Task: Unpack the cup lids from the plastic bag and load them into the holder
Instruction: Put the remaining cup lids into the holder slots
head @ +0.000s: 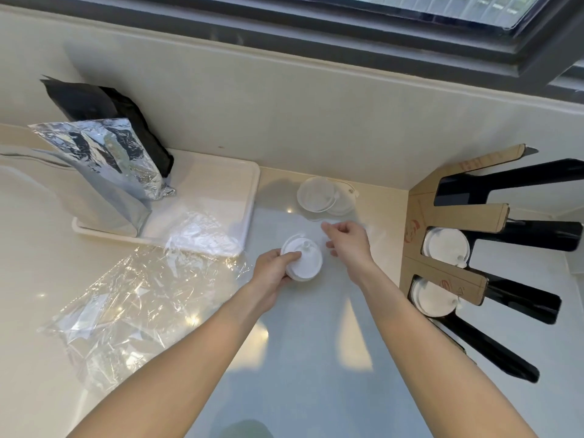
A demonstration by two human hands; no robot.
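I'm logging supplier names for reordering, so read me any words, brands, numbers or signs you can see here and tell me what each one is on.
No text here can be read.
Cardboard lid holder: red print and a round red logo, too blurred to read.
Small tag on the lids at the wall: too small to read.
Foil bag, black bag, clear plastic bag, stack of lids: no print visible.

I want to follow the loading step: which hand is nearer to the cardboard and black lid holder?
Right. The right hand is beside the cardboard and black lid holder; the left hand is farther away.
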